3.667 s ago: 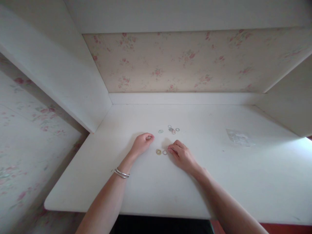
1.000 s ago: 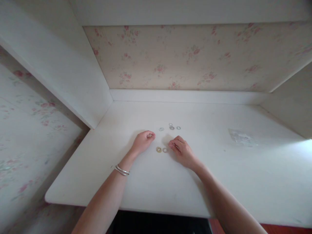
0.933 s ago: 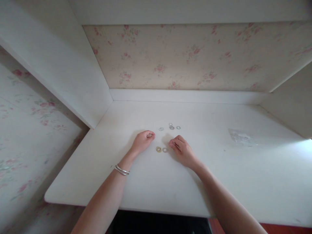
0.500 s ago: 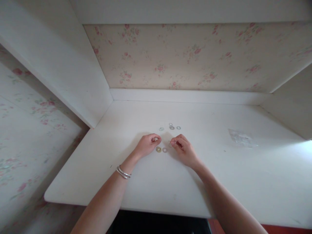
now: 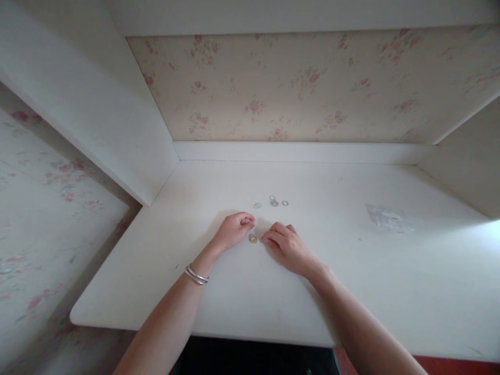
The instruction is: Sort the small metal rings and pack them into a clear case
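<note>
My left hand (image 5: pixel 234 229) rests on the white desk with its fingers curled and thumb pressed to the index finger; anything between them is hidden. Just below its fingertips lie brass-coloured washers (image 5: pixel 253 238), overlapping. My right hand (image 5: pixel 287 247) is closed, its fingertips pressed together and down at the desk right beside those washers. Whatever it pinches is covered by the fingers. Beyond both hands are thin overlapping rings (image 5: pixel 257 205), a small cluster of grey washers (image 5: pixel 274 203) and a single grey washer (image 5: pixel 285 203).
A crumpled clear plastic bag (image 5: pixel 388 219) lies on the desk (image 5: pixel 234 302) to the right. A white side panel (image 5: pixel 133 130) rises at the left. The back wall has floral wallpaper (image 5: pixel 297 88). The desk's front edge runs below my forearms.
My right hand has shifted left and slightly down, turning palm-down, and now covers the place where a pale washer and a thin ring showed. My left hand keeps its pose.
</note>
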### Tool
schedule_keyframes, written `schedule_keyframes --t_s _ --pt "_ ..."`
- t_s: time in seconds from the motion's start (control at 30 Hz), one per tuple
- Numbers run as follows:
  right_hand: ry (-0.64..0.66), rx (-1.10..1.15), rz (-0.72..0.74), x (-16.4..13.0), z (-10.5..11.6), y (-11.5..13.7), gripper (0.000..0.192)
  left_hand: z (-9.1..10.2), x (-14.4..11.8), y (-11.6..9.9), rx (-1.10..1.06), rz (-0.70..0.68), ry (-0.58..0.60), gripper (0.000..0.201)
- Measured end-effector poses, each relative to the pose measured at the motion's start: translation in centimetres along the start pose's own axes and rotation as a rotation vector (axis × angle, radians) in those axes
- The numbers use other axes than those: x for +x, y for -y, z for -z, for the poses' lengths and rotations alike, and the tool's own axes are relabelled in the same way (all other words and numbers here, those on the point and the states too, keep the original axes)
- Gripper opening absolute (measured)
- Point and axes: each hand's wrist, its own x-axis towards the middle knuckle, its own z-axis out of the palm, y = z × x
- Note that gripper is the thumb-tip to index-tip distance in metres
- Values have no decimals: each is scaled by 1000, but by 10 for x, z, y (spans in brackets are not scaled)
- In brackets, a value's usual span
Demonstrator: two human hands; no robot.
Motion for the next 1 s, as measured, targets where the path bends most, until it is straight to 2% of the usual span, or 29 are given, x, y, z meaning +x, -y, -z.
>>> schedule_keyframes --t_s 0.23,0.33,0.43,0.53,0.67,0.77,1.0 --pt "-21 -6 41 -1 0 0 23 1 -1 -5 45 10 -21 29" --pt "-180 44 -8 0 2 -8 24 1 -2 -5 121 9 -30 30" --pt "-406 96 -162 1 6 -22 23 -2 -3 -8 191 11 -42 29" --pt "-542 132 -328 3 8 -38 23 -8 -6 -20 275 -26 -41 26" --pt "-557 149 -426 6 6 -51 23 -20 -8 -45 457 -160 -11 22" --pt "-540 169 -433 7 4 -53 23 -29 -5 -58 614 -152 48 24" --pt "-531 216 -419 6 3 -55 22 -46 8 -61 820 -140 166 26"
